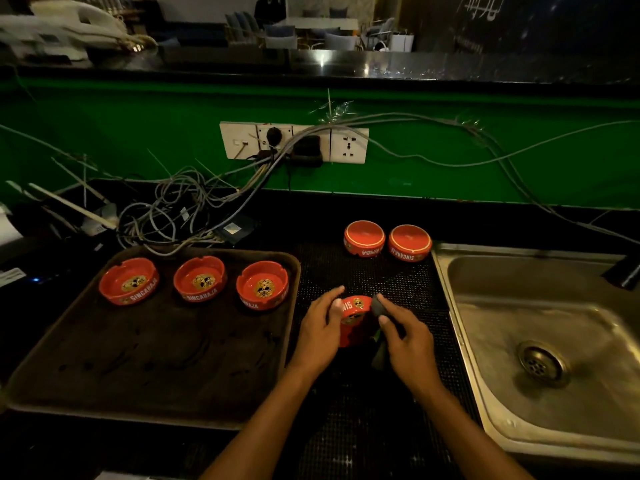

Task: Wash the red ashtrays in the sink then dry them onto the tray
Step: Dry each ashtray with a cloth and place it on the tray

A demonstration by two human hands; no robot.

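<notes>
I read "SINGARAJA" on three red ashtrays (129,280) sitting upright along the far edge of the tray (156,358), whose near half lies bare, and on two upturned ashtrays (387,243) on the black mat (367,427) beside the sink (540,348). My left hand (318,327) grips a tilted ashtray (353,320) over the mat, its fingers clasped on the rim, while my right hand (405,336) pinches a dark cloth (378,305) against it.
</notes>
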